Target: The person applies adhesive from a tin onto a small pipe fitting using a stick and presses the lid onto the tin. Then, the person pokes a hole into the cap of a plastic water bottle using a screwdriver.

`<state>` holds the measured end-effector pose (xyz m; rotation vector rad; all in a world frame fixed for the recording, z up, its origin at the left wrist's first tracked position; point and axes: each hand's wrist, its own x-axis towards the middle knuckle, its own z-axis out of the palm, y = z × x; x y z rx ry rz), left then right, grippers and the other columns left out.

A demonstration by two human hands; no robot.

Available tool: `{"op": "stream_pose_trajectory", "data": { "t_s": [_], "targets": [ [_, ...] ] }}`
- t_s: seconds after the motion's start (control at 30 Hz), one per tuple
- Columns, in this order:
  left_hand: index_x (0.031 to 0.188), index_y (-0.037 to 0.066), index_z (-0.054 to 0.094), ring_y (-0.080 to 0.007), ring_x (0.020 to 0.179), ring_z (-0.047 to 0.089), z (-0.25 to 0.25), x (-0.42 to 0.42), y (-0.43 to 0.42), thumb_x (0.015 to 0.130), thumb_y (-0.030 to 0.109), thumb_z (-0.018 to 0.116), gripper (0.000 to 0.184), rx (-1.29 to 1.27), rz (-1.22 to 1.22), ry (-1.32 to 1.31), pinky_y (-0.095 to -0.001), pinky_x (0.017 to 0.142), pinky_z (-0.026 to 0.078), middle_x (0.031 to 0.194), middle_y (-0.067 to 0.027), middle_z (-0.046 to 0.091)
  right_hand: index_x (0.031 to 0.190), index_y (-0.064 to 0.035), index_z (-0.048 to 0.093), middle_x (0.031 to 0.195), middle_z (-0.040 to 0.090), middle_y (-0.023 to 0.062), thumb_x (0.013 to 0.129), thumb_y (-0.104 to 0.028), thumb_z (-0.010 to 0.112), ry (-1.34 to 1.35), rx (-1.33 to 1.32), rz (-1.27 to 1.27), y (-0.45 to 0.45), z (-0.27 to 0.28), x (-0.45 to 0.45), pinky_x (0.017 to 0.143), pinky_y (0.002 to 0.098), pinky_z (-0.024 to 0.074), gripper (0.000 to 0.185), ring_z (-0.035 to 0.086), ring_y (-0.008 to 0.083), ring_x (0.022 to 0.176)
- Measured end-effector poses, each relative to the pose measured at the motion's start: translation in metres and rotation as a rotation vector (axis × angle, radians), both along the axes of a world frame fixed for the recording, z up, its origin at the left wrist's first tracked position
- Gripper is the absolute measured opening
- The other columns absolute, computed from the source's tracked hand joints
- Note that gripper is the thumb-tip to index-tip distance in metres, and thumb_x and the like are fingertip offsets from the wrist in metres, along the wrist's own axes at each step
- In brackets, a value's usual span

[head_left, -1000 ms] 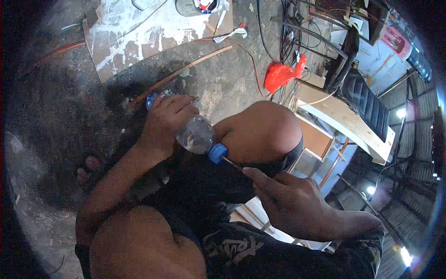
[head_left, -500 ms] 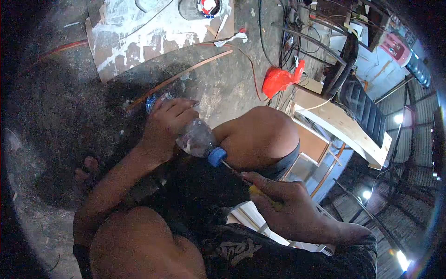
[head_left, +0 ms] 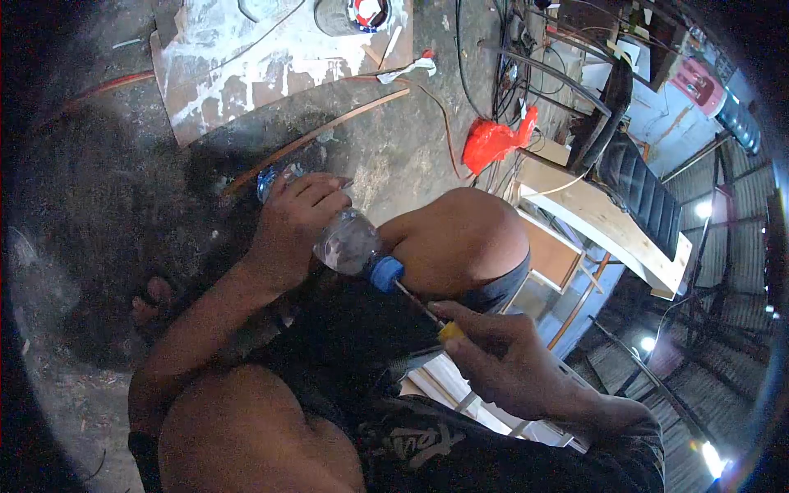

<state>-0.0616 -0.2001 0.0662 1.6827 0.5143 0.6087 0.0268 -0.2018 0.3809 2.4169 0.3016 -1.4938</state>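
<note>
A clear plastic bottle [head_left: 347,241] with a blue cap [head_left: 385,274] lies tilted across the space in front of my knee, its cap toward the lower right. My left hand [head_left: 300,215] is wrapped around the bottle's body. In my right hand [head_left: 514,361] is a screwdriver [head_left: 449,331] with a yellow handle, mostly covered by the fingers. Its thin metal shaft points at the cap and the tip meets the cap's top. Whether the tip has gone through the cap I cannot tell.
A paint-splashed board [head_left: 246,74] with a round can [head_left: 349,15] is on the floor ahead. Near it lies a thin wooden strip [head_left: 329,125]. A red plastic bag [head_left: 493,144] sits by cables at right, beside a wooden bench [head_left: 575,205] with a black padded seat [head_left: 645,193].
My right hand has drawn back slightly from the cap, so more of the screwdriver's shaft and yellow handle shows. My left hand and the bottle have barely moved.
</note>
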Motion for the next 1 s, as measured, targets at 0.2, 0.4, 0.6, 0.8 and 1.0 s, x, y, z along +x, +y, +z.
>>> {"op": "stream_pose_trajectory", "data": {
  "t_s": [0.2,0.4,0.6,0.8,1.0],
  "targets": [
    [0.110,0.011,0.063,-0.0299,0.125,0.057,0.008,-0.006,0.005,0.068,0.004,0.073,0.044,0.025,-0.033,0.021,-0.0524,0.109,0.037,0.127,-0.0089,0.063,0.138,-0.0032,0.057,0.073,0.064,0.0053,0.096,-0.014,0.063,0.054,0.076,0.585,0.001,0.004,0.003,0.058,0.0316,0.0548,0.044,0.061,0.0139,0.059],
    [0.112,0.011,0.061,-0.0294,0.127,0.055,0.005,-0.003,0.004,0.065,0.002,0.075,0.049,-0.003,-0.068,0.050,-0.0542,0.109,0.036,0.128,-0.0085,0.063,0.145,-0.0118,0.048,0.086,0.060,0.0131,0.087,-0.013,0.064,0.053,-0.155,1.001,0.014,0.008,-0.012,0.055,0.0438,0.0570,0.060,0.066,0.0302,0.064],
    [0.110,0.010,0.062,-0.0299,0.126,0.056,0.005,-0.003,0.005,0.068,0.005,0.074,0.043,0.021,-0.051,0.048,-0.0537,0.107,0.037,0.127,-0.0096,0.063,0.141,-0.0098,0.055,0.078,0.064,0.0092,0.088,-0.010,0.066,-0.005,-0.053,0.977,0.012,0.005,-0.013,0.052,0.0394,0.0552,0.054,0.065,0.0238,0.057],
    [0.107,0.010,0.063,-0.0298,0.124,0.058,0.008,-0.003,0.001,0.071,0.008,0.073,0.038,-0.023,-0.012,0.041,-0.0535,0.107,0.037,0.125,-0.0096,0.065,0.142,-0.0031,0.054,0.069,0.061,0.0007,0.102,-0.022,0.059,-0.005,0.060,0.238,-0.007,-0.001,-0.007,0.052,0.0288,0.0504,0.045,0.057,0.0089,0.056],
    [0.108,0.009,0.063,-0.0310,0.124,0.058,0.006,-0.005,0.005,0.073,0.008,0.071,0.036,0.016,-0.031,0.043,-0.0534,0.106,0.037,0.125,-0.0098,0.065,0.140,-0.0033,0.057,0.072,0.062,-0.0024,0.104,-0.023,0.056,0.110,-0.130,-0.327,0.028,-0.003,0.006,0.055,0.0235,0.0471,0.041,0.054,0.0032,0.059]
  ]
}}
